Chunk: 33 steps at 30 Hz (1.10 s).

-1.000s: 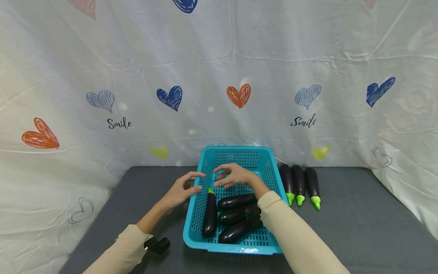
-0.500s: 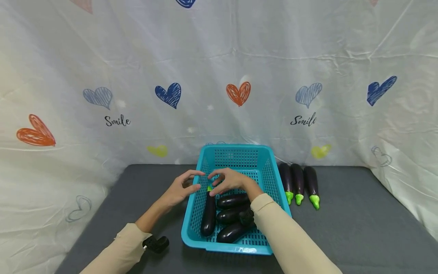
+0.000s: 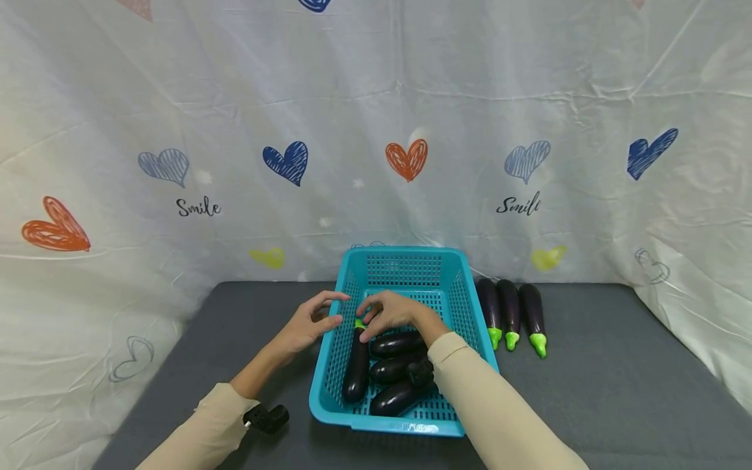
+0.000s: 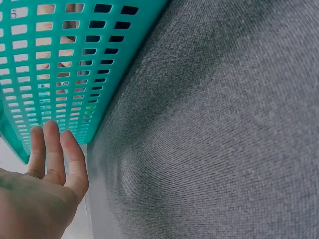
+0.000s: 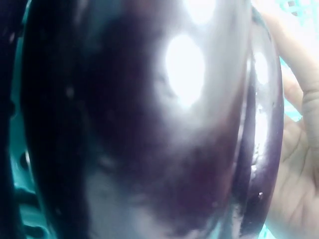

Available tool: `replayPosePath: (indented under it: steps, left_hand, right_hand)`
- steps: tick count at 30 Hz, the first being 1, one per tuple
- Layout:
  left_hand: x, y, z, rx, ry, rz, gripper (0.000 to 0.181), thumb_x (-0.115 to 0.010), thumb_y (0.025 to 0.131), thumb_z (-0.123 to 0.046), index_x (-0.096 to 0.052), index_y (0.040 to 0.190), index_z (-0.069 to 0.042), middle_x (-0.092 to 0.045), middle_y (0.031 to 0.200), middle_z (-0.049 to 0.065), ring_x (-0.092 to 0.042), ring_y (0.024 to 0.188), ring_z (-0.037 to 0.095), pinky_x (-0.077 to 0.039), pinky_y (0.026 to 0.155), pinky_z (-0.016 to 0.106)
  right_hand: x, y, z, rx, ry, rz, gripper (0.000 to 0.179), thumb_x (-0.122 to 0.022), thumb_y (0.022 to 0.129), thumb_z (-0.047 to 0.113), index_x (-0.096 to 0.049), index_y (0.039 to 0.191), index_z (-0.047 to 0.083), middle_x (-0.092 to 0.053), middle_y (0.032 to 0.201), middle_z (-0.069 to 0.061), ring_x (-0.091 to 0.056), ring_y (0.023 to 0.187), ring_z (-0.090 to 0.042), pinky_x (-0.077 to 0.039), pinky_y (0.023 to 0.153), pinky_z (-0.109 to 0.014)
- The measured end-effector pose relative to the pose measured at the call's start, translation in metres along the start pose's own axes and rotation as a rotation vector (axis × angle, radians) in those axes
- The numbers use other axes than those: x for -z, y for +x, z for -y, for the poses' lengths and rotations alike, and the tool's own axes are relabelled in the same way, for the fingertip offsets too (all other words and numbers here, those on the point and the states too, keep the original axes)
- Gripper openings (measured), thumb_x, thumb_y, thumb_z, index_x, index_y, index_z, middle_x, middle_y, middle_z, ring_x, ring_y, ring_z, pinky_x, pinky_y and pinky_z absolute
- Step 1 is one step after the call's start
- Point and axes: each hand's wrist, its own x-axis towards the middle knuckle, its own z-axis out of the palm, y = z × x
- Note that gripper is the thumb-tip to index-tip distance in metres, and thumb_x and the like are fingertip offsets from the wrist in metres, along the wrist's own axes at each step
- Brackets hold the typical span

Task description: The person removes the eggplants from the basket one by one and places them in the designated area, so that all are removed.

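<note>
Left side first: I am holding my left hand (image 3: 311, 326) outside the blue basket (image 3: 405, 427), just beside its left rim (image 3: 323, 352), with fingers (image 4: 75, 155) relaxed and slightly spread (the left wrist view is showing three of them), gripping nothing.

Next, inside that rim, the leftmost eggplant (image 3: 355, 372) is lying lengthwise, its long axis running near to far and its green cap (image 3: 359, 323) pointing away from me.

My right hand (image 3: 395, 312) is hanging over that cap end with bent fingers, forefinger (image 3: 367, 304) beyond the cap and thumb (image 3: 365, 335) at the neck; whether they are pinching it, I cannot tell. From these fingertips the body is extending back toward me. The right hand is sitting nearer; in my judgement, handling is depending on this end-on alignment.

Under my right wrist, three eggplants (image 3: 390, 369) are lying crosswise.

Farthest right, three more eggplants (image 3: 508, 307) are resting on the dark table (image 3: 593, 378), caps toward me.
</note>
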Motion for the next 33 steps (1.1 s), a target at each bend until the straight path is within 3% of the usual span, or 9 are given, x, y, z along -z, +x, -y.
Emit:
replayPosePath:
  steps: [17,33]
  left_hand:
    - [-0.0007,-0.0004,-0.0005,-0.01,0.003,0.009,0.039,-0.06,0.105,-0.017,-0.054,0.143,-0.01,-0.035,0.157,0.02,-0.038,0.137,0.049,-0.048,0.092,0.054]
    - [0.0007,-0.0019,-0.0007,-0.023,-0.001,0.01,0.039,-0.06,0.105,-0.016,-0.054,0.143,-0.01,-0.035,0.157,0.019,-0.032,0.14,0.05,-0.046,0.095,0.057]
  right_hand:
    - [0.0008,-0.0047,0.0012,-0.021,-0.021,0.004,0.046,-0.088,0.083,0.018,-0.071,0.125,0.007,-0.067,0.11,-0.01,-0.063,0.095,-0.021,-0.054,0.08,-0.037]
    - [0.0031,-0.0031,-0.0034,-0.029,0.336,0.075,0.034,-0.08,0.087,0.001,-0.068,0.119,0.002,-0.065,0.121,-0.018,-0.067,0.104,-0.029,-0.055,0.087,-0.043]
